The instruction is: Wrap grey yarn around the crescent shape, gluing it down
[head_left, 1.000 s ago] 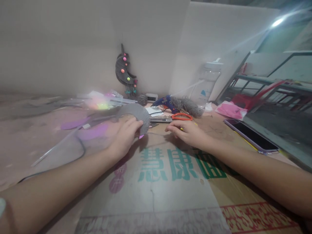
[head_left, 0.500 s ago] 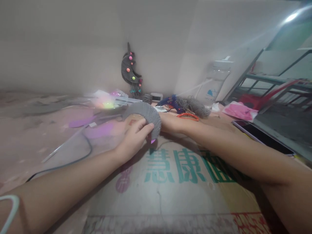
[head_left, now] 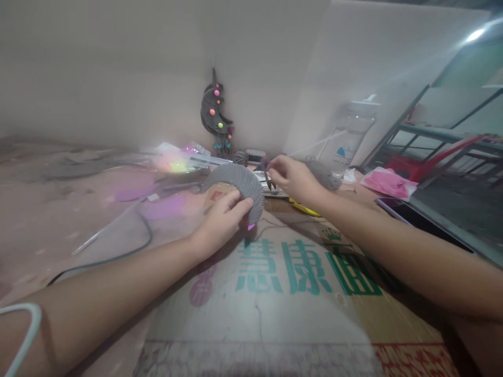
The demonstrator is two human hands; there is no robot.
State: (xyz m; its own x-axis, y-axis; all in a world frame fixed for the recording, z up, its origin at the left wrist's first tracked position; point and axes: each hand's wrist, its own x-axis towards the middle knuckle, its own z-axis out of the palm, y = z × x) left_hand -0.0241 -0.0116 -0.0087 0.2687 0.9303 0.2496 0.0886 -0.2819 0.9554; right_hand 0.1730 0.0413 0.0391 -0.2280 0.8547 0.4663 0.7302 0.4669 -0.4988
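Note:
My left hand (head_left: 220,221) is closed on a crescent of cardboard wrapped in grey yarn (head_left: 240,182), holding it tilted just above a flat cardboard sheet (head_left: 291,309) printed with green characters. My right hand (head_left: 294,178) is raised behind the crescent, its fingers pinched together on something small and dark that I cannot make out. A thin dark strand hangs down from that pinch. A grey yarn bundle (head_left: 328,179) lies just right of the right hand.
A finished dark moon ornament with coloured pompoms (head_left: 214,111) leans on the wall. Also here are a clear water bottle (head_left: 351,137), a pink bag (head_left: 387,183), a phone (head_left: 420,222), a yellow tool (head_left: 304,209), a black cable (head_left: 118,254) and purple cut-outs (head_left: 165,205).
My right hand has risen from the cardboard and reached back behind the crescent, closing into a pinch. My left hand has kept hold of the crescent throughout.

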